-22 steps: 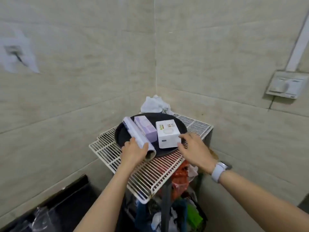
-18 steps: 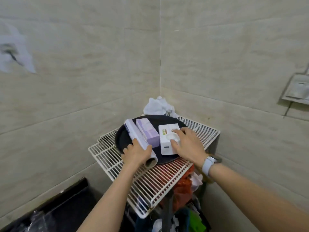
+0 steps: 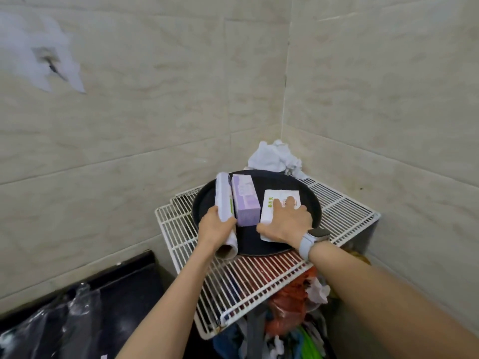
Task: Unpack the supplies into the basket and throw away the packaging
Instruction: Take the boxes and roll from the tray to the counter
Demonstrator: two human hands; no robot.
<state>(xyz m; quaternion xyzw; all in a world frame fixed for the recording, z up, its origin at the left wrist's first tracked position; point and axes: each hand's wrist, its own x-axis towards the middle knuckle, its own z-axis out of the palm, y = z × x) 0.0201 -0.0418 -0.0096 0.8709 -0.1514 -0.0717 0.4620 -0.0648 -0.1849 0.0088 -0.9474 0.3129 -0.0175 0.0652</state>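
Both hands on supplies on the tray, nothing unpacked yet.

The left hand [image 3: 216, 226] curls its fingers round the roll [image 3: 223, 200]; the right hand [image 3: 285, 224] lies spread on the white box [image 3: 274, 203], not clearly gripping. Between them sits the purple box [image 3: 245, 200], sealed and crisp. All three rest on the black tray [image 3: 308, 200] atop the wire rack [image 3: 344, 213]. By my judgement, unpacking and discarding both remain. No basket is visible.
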